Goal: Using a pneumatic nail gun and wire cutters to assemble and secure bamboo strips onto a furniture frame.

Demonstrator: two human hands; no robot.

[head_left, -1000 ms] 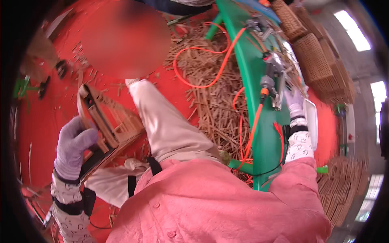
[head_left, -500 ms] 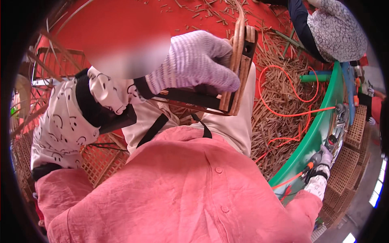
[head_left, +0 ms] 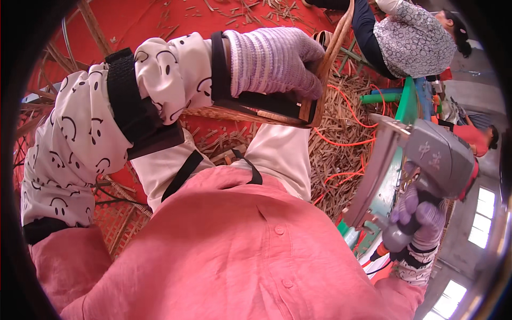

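Note:
My left hand (head_left: 277,63), in a lilac-and-white striped knit glove, is closed round the corner of a brown wooden frame (head_left: 322,85) above my lap. A curved cane strip (head_left: 338,40) rises from that corner. Part of the frame is hidden by the glove and forearm. At the right, my right hand (head_left: 426,216), in a similar glove, grips the handle of a grey air stapler or nail gun (head_left: 440,156) with a long metal magazine (head_left: 368,165). The tool is raised, well apart from the frame.
Brown strip offcuts (head_left: 333,125) cover the floor at centre right, with an orange air hose (head_left: 349,144) looping over them. A green bench edge (head_left: 407,101) stands behind the tool. A person in a patterned top (head_left: 410,45) sits at far right. Woven lattice (head_left: 125,226) lies at lower left.
My right hand has lifted the air tool off the green bench and brought it closer, up and inward. My left hand and the frame have shifted slightly upward, and the frame has tilted.

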